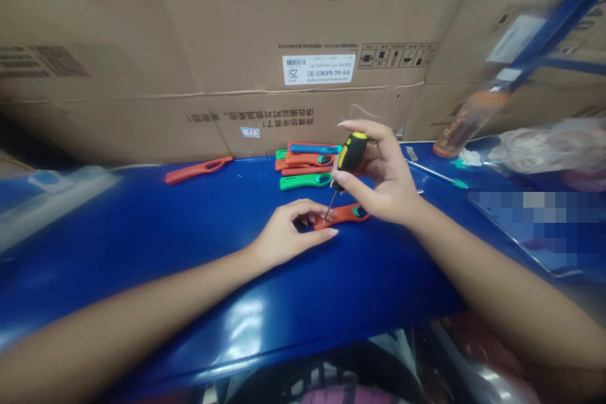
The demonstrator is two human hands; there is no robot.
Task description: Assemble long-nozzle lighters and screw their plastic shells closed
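Note:
My right hand [388,177] is closed around the black and yellow handle of a screwdriver [354,150], whose thin shaft points down. The shaft's tip meets the near end of a red plastic lighter handle [348,214] with a dark green trigger piece, lying on the blue table. My left hand [284,233] grips that near end between thumb and fingers. Just beyond lies a small pile of similar handles: a green handle [303,182], a blue handle [312,148] and several red ones. Another red handle [196,170] lies apart to the left.
Cardboard boxes [227,69] stand along the back of the blue table [199,214]. To the right are a clear orange bottle [471,123], a pen [438,173] and a crumpled plastic bag [530,148]. A clear plastic packet [52,202] lies at the left.

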